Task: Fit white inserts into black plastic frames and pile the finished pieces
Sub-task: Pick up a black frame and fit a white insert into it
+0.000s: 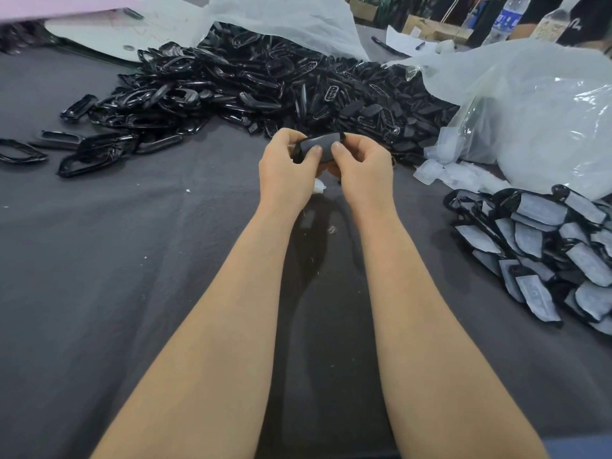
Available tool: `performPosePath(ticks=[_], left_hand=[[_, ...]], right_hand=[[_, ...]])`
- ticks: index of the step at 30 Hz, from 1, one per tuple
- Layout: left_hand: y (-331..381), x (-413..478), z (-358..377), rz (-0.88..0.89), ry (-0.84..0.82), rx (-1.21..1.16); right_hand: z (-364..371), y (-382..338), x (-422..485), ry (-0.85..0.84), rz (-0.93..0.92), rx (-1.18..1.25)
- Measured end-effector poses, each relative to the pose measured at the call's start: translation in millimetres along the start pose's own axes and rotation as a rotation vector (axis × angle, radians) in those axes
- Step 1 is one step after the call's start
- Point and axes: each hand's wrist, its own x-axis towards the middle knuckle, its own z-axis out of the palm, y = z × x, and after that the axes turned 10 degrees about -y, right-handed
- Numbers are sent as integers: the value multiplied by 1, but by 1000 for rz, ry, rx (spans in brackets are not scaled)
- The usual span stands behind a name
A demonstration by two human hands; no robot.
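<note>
**At mid-table, two hands pinch one frame**

At the middle of the grey cloth table (132,260), the left hand (288,167) and the right hand (364,170) meet around a single black frame (323,144), held clear of the cloth. Each hand pinches one end of it, with the thumb pressed on its greyish upper face and the other fingers curled beneath. A scrap of white (319,186) shows just below the hands; what it is cannot be told.

From 10 to 12 o'clock lies a broad heap of empty frames (265,84). At 2 o'clock sits a clear plastic bag (546,111), with loose white inserts (463,173) spilling from its mouth. At 3 o'clock, just beside them, is the pile of finished pieces (546,246), white faces in black rims. A water bottle (506,18) stands far off at 1 o'clock.
</note>
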Motion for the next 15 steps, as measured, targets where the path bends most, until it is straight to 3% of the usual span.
performPosePath(ticks=[15], left_hand=[[-3,2,4,-19,1,-4]], right_hand=[[1,1,0,19,43,14]])
